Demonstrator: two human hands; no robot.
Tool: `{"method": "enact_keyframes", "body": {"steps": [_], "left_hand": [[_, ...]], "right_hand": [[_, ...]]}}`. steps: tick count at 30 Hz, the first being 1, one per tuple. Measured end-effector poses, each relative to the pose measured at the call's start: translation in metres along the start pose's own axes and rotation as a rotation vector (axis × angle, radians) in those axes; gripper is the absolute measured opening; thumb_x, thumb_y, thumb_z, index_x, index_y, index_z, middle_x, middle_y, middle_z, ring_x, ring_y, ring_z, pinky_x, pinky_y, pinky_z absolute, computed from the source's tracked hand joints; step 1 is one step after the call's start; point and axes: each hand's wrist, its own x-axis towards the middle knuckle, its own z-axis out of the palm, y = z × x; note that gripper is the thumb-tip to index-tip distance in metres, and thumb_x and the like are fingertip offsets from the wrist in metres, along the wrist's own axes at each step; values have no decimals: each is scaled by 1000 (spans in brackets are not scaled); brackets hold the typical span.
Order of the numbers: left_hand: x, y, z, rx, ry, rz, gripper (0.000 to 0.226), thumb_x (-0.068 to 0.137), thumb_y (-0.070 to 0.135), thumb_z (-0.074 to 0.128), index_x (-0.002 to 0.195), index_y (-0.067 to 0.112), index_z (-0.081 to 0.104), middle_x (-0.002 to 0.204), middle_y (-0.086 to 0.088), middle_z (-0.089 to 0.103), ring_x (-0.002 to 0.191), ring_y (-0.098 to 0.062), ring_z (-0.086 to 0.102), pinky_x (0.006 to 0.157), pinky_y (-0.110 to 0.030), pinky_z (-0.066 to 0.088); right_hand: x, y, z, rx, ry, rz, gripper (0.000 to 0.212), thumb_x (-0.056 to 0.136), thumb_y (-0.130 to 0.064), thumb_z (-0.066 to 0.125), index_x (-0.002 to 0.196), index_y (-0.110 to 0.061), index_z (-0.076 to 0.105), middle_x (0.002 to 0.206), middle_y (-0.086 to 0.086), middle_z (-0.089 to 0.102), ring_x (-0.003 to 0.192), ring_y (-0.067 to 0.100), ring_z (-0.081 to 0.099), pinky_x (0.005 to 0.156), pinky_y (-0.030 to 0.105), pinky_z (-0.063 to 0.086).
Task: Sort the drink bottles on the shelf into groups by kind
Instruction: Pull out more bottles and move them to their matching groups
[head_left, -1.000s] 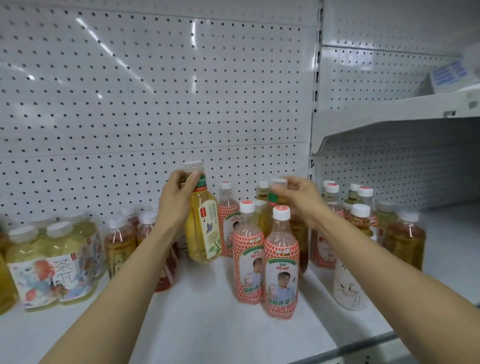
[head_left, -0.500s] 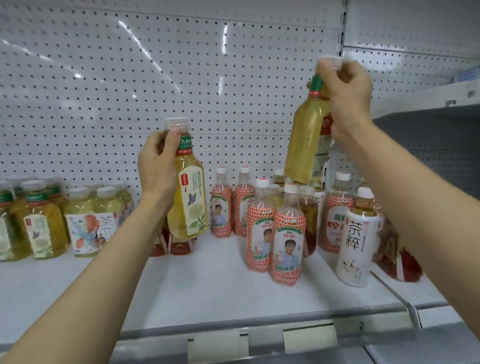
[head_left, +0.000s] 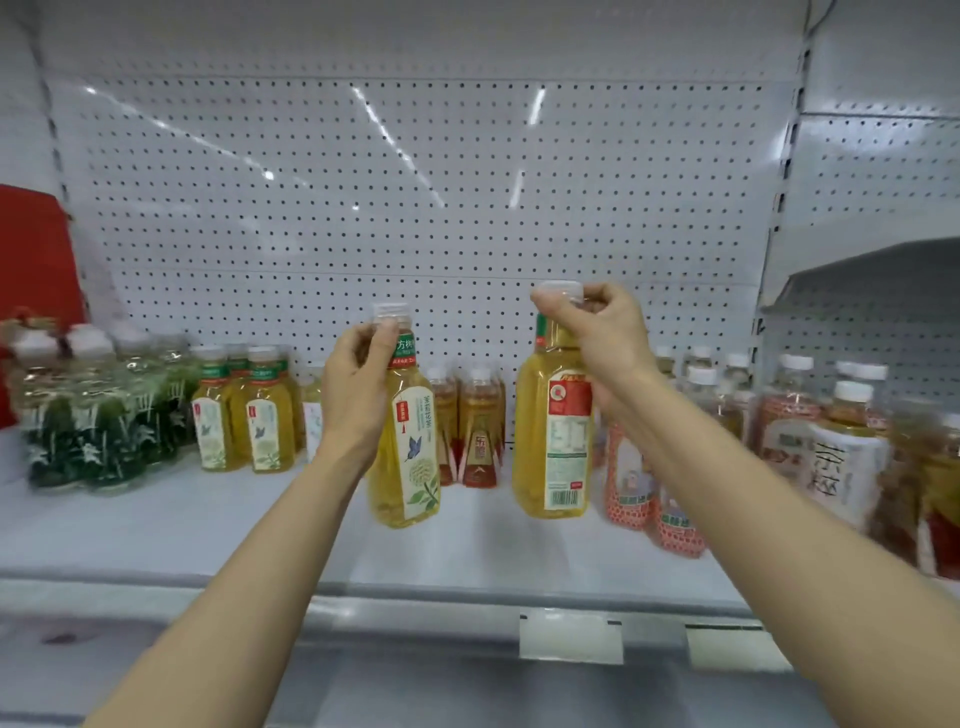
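I see a white shelf (head_left: 208, 525) carrying green-patterned bottles (head_left: 88, 431) far left, yellow tea bottles (head_left: 244, 415) beside them, amber bottles (head_left: 475, 431) mid-back, and blurred, seemingly red-patterned bottles (head_left: 631, 483) right.

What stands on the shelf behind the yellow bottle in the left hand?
Behind the held yellow bottle, amber bottles with red labels stand by the pegboard. The bottle and left hand cover anything directly behind them.

The left hand (head_left: 358, 387) covered the neck and left side of one yellow bottle (head_left: 402, 457); the right hand (head_left: 597, 338) hid most of the other bottle's cap (head_left: 560, 289). The red-patterned bottles (head_left: 628, 483) behind the right forearm were blurred and partly hidden. A red object (head_left: 36, 291) and the rightmost bottles (head_left: 935, 499) were cut off by the edges. The print on the label (head_left: 567, 447) was too small to read.
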Motion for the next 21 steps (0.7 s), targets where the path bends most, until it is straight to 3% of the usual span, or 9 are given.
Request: {"method": "enact_keyframes", "body": {"steps": [3, 6, 11, 15, 18, 21], "left_hand": [[7, -5, -43, 45, -10, -31, 42, 92, 51, 59, 111, 14, 66, 101, 0, 70, 95, -18, 64, 83, -33, 50], [19, -11, -94, 96, -10, -32, 38, 97, 44, 57, 111, 10, 66, 98, 3, 68, 91, -14, 61, 81, -30, 47], [33, -25, -162, 160, -44, -60, 31, 92, 50, 55, 97, 22, 64, 99, -6, 68, 92, -30, 63, 86, -46, 50], [41, -39, -198, 232, -120, -102, 27, 90, 57, 48, 95, 35, 63, 105, -7, 70, 101, -36, 65, 91, -55, 51], [48, -52, -216, 233, -126, -126, 24, 102, 42, 43, 106, 28, 63, 104, -2, 69, 96, -26, 67, 81, -41, 55], [53, -65, -227, 215, -92, -160, 26, 107, 32, 39, 116, 18, 60, 93, 8, 69, 79, -4, 67, 66, -21, 50]], "right_hand": [[-14, 20, 40, -5, -34, 46, 56, 71, -26, 85, 115, -8, 56, 105, 10, 66, 82, 19, 66, 67, 31, 57], [-31, 37, 88, -8, -64, 59, 46, 75, -24, 82, 112, -13, 58, 104, 6, 67, 84, 18, 68, 66, 26, 58], [-49, 69, 157, 33, -78, 71, 37, 79, -20, 79, 111, -13, 62, 105, 9, 70, 98, 28, 69, 86, 47, 57], [-55, 91, 199, 64, -83, 107, 29, 83, -18, 76, 109, -19, 63, 108, 7, 71, 103, 25, 68, 93, 49, 53], [-56, 104, 224, 39, -137, 108, 24, 87, -17, 71, 109, -21, 63, 108, 4, 70, 104, 22, 67, 96, 47, 52], [-54, 118, 236, 1, -192, 106, 33, 90, -16, 68, 121, -15, 59, 116, 6, 67, 109, 21, 65, 96, 41, 52]]}}
